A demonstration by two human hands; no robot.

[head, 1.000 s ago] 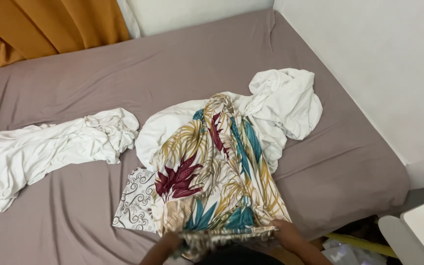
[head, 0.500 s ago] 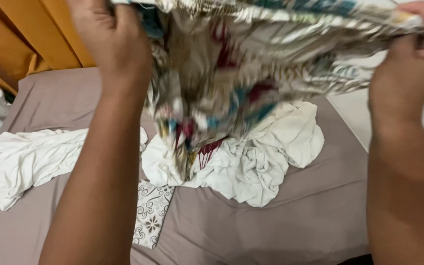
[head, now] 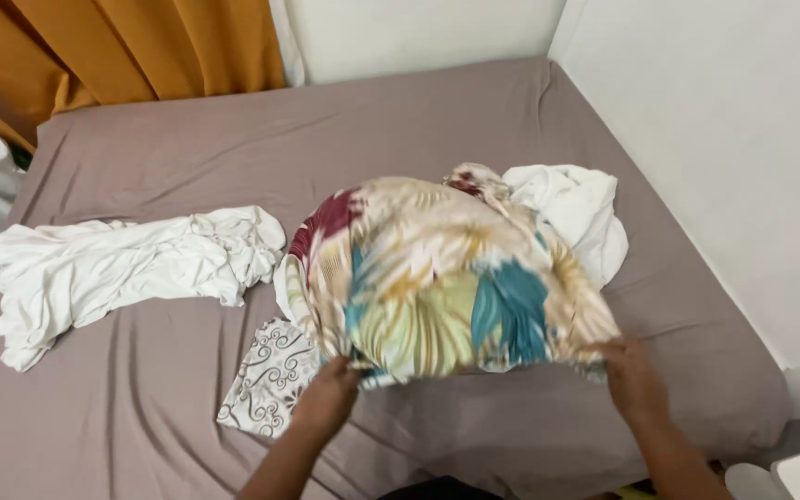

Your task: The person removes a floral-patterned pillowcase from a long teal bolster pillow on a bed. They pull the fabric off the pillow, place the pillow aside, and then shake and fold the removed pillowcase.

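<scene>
Billowing over the middle of the bed (head: 141,407), a floral-print garment (head: 437,278) is being held by its near hem at two corners. The left hand (head: 331,393) is pinching the hem's left corner, fingers closed on the cloth; the right hand (head: 627,375) is gripping the right corner, fingers curled on the fabric, though blur is hiding their exact pose. The fabric is judged light, thin, soft and a bit slick, ballooning with trapped air, so hem corners or side seams are being taken as the best hold. A crumpled white cloth (head: 576,208) is lying behind the garment, another white cloth (head: 113,273) left of it, and a swirl-patterned cloth (head: 266,380) is peeking out beside its near-left edge.
</scene>
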